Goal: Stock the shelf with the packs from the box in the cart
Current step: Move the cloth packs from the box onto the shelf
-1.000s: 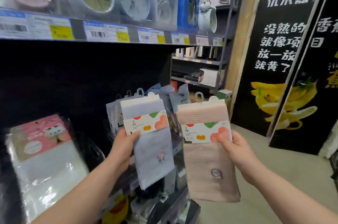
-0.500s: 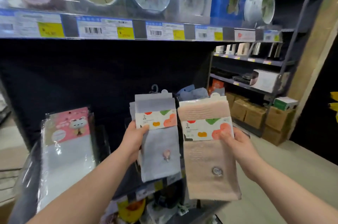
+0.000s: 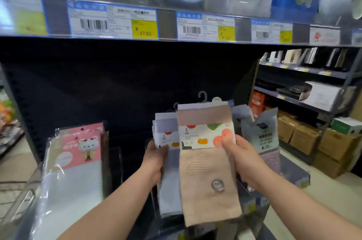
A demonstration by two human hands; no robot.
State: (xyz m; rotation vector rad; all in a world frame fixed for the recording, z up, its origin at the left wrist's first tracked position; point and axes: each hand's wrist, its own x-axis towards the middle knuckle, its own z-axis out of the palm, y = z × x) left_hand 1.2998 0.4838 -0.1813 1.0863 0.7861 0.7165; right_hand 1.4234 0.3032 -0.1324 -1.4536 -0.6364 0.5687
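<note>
Pinching the beige-pink sock pack (image 3: 209, 196) by its glossy fruit-printed card band, my right hand (image 3: 242, 157) held it upright, hook end up and long axis vertical. It overlapped the near face of the pale lilac sock pack (image 3: 170, 196), which my left hand (image 3: 154, 163) gripped at its own band, thumb in front. Both soft, flat knits hung before the dark shelf back panel (image 3: 117, 83), right of a crinkly clear bag (image 3: 72, 177) with a pink card.
</note>
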